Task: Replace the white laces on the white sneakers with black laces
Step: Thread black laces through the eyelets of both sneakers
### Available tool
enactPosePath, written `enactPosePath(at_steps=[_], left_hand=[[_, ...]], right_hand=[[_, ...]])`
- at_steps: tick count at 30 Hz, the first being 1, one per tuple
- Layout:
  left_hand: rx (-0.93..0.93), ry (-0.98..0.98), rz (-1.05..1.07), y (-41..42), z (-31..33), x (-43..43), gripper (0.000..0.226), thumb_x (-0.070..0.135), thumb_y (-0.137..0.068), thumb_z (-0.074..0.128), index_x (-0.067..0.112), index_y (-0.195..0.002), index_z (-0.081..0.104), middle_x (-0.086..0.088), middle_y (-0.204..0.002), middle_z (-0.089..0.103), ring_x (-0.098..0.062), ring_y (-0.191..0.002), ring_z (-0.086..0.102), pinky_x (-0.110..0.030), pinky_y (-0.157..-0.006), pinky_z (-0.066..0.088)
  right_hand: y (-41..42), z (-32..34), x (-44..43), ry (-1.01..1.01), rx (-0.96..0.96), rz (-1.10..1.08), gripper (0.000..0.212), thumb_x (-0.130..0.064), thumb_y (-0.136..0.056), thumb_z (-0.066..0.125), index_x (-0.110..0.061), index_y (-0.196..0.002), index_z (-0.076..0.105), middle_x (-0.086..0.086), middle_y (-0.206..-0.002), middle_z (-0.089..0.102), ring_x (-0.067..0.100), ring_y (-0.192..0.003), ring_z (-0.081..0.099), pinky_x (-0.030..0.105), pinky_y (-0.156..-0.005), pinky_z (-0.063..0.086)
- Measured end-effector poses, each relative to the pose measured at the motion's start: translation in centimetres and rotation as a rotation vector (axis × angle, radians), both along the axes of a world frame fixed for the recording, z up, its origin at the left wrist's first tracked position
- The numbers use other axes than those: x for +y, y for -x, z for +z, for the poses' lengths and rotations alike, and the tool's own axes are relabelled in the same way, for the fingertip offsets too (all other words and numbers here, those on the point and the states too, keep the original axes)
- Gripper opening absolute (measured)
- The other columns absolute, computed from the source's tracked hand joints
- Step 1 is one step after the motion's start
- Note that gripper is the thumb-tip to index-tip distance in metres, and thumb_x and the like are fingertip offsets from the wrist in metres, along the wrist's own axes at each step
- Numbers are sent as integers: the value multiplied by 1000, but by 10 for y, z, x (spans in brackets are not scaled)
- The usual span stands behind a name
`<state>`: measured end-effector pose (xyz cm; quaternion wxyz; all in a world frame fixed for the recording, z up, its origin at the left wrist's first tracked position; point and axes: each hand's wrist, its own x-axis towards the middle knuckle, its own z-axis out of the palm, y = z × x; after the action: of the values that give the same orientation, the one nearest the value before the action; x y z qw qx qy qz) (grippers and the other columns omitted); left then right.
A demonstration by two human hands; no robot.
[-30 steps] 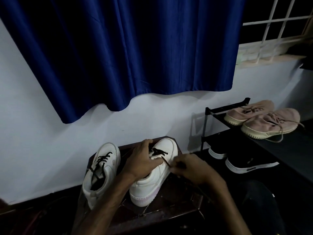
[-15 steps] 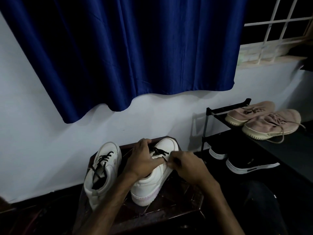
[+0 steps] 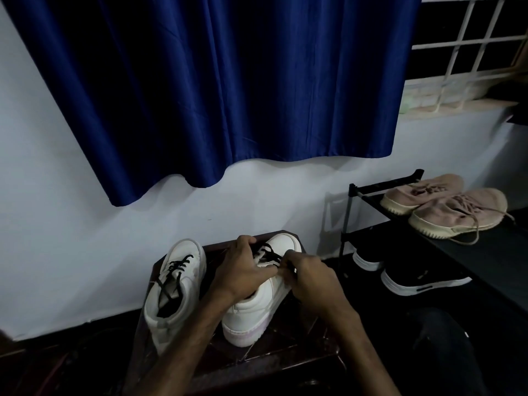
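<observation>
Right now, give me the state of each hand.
Left hand: closed, holding the sneaker.
Right hand: fingers pinched on the black lace.

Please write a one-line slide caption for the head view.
Both hands, left hand and right hand, thread a black lace through the right white sneaker.

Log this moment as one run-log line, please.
stage: lacing right sneaker | left hand: steadies its tongue | right hand: pinches black lace | left sneaker: black-laced

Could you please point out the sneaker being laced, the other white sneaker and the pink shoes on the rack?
Sneaker being laced (image 3: 251, 312): head view, heel side.
Other white sneaker (image 3: 183, 252): head view, toe.
Pink shoes (image 3: 468, 207): head view, nearer shoe's upper.
</observation>
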<state>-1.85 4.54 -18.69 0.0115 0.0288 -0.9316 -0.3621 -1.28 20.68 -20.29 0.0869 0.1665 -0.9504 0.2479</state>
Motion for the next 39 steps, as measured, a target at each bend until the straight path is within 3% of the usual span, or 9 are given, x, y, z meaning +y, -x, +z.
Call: enactPosePath(at_steps=[6,9,12,17,23,29,32,37,39], left_hand=[[-7,21,4,2,-2,0,72,50,-61,69,22,-121,41,8,-115,48,-19,-114,52,-36,-97,45],[-8,-1,6,1,-1,0,75,54,-53,63,23,-119,40,6,-116,51,-18,-111,53,-36,-96,46],[-13,-14,4,0,2,1,85,58,-49,61,21,-122,41,7,-117,50,-16,-110,52,-35,-96,45],[-12,-35,0,-1,1,1,83,55,-52,62,20,-123,39,7,-115,52,-14,-108,54,-32,-94,45],[-29,-30,10,0,1,1,76,52,-51,61,22,-117,40,10,-113,49,-14,-107,54,-32,-95,45],[-44,-43,32,-2,4,2,90,67,-36,56,25,-114,41,10,-110,57,-13,-104,58,-36,-94,48],[-57,-30,45,-4,5,2,86,67,-37,55,26,-112,42,10,-108,58,-13,-103,59,-37,-94,49],[-58,10,68,-4,4,2,73,62,-44,57,25,-106,43,7,-108,57,-17,-106,57,-38,-92,48],[-32,44,91,-4,4,4,59,57,-60,65,22,-104,47,3,-111,58,-21,-110,54,-36,-93,46]], right_hand=[[-10,15,39,-365,-448,120,12,-35,-80,68,-28,-90,64,-7,-101,65,16,-93,63,28,-75,45],[-9,20,39,-348,-338,10,22,-45,-81,67,-28,-95,66,-4,-105,66,20,-97,64,30,-76,46],[0,15,21,-110,-120,-53,37,-58,-86,57,-22,-94,62,0,-96,67,23,-92,63,32,-70,47],[0,0,1,-41,-45,21,18,-42,-88,60,-26,-91,54,-4,-95,66,22,-91,63,32,-67,47],[-4,12,42,-306,-440,82,9,-34,-79,71,-32,-83,63,-12,-89,59,15,-91,63,26,-74,44],[1,8,16,-19,-164,-36,34,-57,-83,62,-25,-91,64,-5,-91,67,17,-87,63,29,-70,47],[1,-3,4,3,-112,-5,28,-51,-86,61,-23,-86,57,-5,-83,64,19,-83,62,30,-65,44],[9,-11,17,-28,-335,3,23,-45,-86,60,-30,-70,52,-11,-66,67,2,-69,61,26,-67,48],[11,-19,9,95,-369,-5,21,-37,-86,60,-28,-69,53,-8,-70,70,7,-71,64,29,-70,52]])
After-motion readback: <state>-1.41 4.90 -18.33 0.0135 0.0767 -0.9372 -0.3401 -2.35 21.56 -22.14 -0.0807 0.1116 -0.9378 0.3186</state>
